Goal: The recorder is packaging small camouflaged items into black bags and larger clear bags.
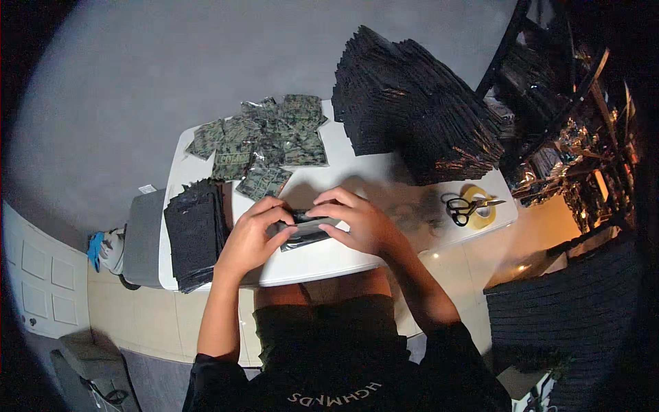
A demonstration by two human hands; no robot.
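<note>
My left hand (255,235) and my right hand (358,225) meet over the front of the white table. Between them lies a small flat black piece (309,237) with a glossy, plastic-like surface. My left fingers and thumb close on its left side, and the right ones pinch its other side. What exactly it is stays partly hidden under the fingers. Just beyond the hands are several camouflage cloth pieces in clear plastic bags (264,137). A stack of black fabric pieces (192,233) sits beside my left forearm.
A tall, leaning pile of black fabric (412,103) covers the table's (312,273) far right. Scissors (463,208) rest on a roll of yellowish tape (484,214) near the right end. A grey chair (145,233) stands at the left, and more black fabric (559,302) lies at lower right.
</note>
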